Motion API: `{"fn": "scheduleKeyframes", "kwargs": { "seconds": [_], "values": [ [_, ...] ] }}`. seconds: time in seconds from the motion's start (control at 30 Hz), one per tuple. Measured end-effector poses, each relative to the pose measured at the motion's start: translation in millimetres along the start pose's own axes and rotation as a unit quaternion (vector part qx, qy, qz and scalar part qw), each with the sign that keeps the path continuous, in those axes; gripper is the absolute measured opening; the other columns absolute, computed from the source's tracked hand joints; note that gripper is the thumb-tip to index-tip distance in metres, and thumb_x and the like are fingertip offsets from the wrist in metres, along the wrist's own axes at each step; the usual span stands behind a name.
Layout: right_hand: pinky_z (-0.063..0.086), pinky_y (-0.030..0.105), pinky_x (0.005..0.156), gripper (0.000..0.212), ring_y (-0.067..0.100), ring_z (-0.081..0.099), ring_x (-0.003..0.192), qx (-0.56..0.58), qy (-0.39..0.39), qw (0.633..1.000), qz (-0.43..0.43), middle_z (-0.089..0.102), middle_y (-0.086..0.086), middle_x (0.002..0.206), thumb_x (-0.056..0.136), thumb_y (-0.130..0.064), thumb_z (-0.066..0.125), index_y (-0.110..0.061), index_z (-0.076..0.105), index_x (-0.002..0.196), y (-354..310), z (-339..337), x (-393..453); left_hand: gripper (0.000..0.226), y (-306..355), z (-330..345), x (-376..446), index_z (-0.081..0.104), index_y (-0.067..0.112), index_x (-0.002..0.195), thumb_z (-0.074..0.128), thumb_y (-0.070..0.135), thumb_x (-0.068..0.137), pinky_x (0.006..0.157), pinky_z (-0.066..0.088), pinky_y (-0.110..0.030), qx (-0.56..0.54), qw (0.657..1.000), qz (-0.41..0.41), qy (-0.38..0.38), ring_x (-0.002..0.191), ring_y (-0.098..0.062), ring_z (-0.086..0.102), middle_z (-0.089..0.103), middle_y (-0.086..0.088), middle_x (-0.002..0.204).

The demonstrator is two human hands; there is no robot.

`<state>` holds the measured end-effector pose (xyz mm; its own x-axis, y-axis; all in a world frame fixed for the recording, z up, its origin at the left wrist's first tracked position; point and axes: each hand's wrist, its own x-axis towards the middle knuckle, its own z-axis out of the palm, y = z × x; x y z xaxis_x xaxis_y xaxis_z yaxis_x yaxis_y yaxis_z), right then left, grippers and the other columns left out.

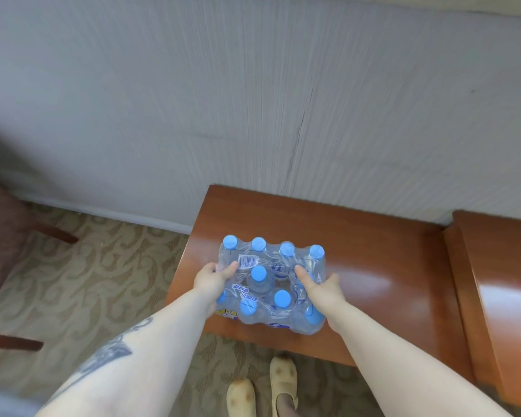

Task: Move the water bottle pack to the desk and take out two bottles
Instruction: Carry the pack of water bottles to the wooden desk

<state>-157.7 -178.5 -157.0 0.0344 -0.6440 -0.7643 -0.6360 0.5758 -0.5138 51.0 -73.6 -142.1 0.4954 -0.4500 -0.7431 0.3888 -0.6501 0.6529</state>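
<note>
A shrink-wrapped pack of water bottles (272, 282) with blue caps rests on the left part of the brown wooden desk (373, 266), near its front edge. My left hand (212, 279) grips the pack's left side, thumb on the plastic wrap on top. My right hand (321, 285) grips the right side, thumb pressed into the wrap. The wrap looks loose in the middle, where one capped bottle (258, 276) stands a little apart. All bottles are inside the pack.
A taller wooden unit (500, 281) adjoins the desk on the right. The grey wall (253, 100) runs behind. A chair (9, 236) stands on the patterned carpet at left. My slippered feet (262, 386) are just before the desk.
</note>
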Motion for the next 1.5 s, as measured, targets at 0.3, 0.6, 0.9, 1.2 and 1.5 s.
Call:
{"fn": "scheduleKeyframes", "kwargs": {
  "seconds": [0.3,0.6,0.9,1.2,1.5],
  "values": [
    [0.051,0.047,0.098,0.127,0.033,0.059,0.118,-0.048,-0.015,0.999,-0.010,0.056,0.011,0.138,0.040,-0.077,0.077,-0.013,0.037,0.142,-2.3,2.6,-8.2,0.042,-39.8,-27.9,-39.4,0.061,0.004,0.103,0.082,0.029,0.077,0.057,0.061,-0.033,-0.055,0.995,-0.079,-0.007,0.071,-0.023,0.076,0.079,-0.009,0.081],
    [0.052,0.038,0.078,0.104,0.029,0.062,0.085,-0.191,-0.065,0.974,-0.104,0.062,0.001,0.091,0.026,-0.088,0.069,-0.015,0.050,0.098,-7.1,79.7,-57.8,0.033,-121.2,-82.9,-120.3,0.062,0.005,0.086,0.087,0.020,0.071,0.078,0.061,-0.050,-0.233,0.953,-0.097,0.169,0.083,-0.036,0.074,0.076,-0.020,0.092],
    [0.059,0.044,0.083,0.097,0.025,0.072,0.081,-0.292,-0.248,0.898,-0.218,0.073,0.006,0.089,0.031,-0.079,0.078,-0.007,0.065,0.095,40.1,197.7,-201.9,0.047,-262.6,-156.4,-274.9,0.061,0.002,0.096,0.088,0.025,0.067,0.094,0.054,-0.054,-0.411,0.834,-0.087,0.357,0.100,-0.040,0.070,0.075,-0.021,0.104],
    [0.057,0.053,0.091,0.095,0.043,0.072,0.093,-0.410,-0.395,0.798,-0.198,0.075,0.023,0.101,0.036,-0.060,0.093,0.005,0.070,0.101,188.0,287.7,-408.5,0.052,-436.8,-173.6,-472.7,0.062,0.010,0.092,0.093,0.029,0.054,0.094,0.049,-0.060,-0.591,0.613,-0.070,0.520,0.085,-0.035,0.068,0.070,-0.026,0.098],
    [0.054,0.056,0.094,0.092,0.036,0.068,0.095,-0.485,-0.521,0.687,-0.146,0.064,0.015,0.109,0.054,-0.043,0.092,-0.004,0.057,0.130,366.5,364.3,-585.0,0.073,-605.6,-222.3,-641.2,0.069,0.006,0.107,0.095,0.031,0.043,0.094,0.053,-0.051,-0.688,0.412,-0.119,0.585,0.099,-0.038,0.068,0.071,-0.017,0.112]
  ]
}}
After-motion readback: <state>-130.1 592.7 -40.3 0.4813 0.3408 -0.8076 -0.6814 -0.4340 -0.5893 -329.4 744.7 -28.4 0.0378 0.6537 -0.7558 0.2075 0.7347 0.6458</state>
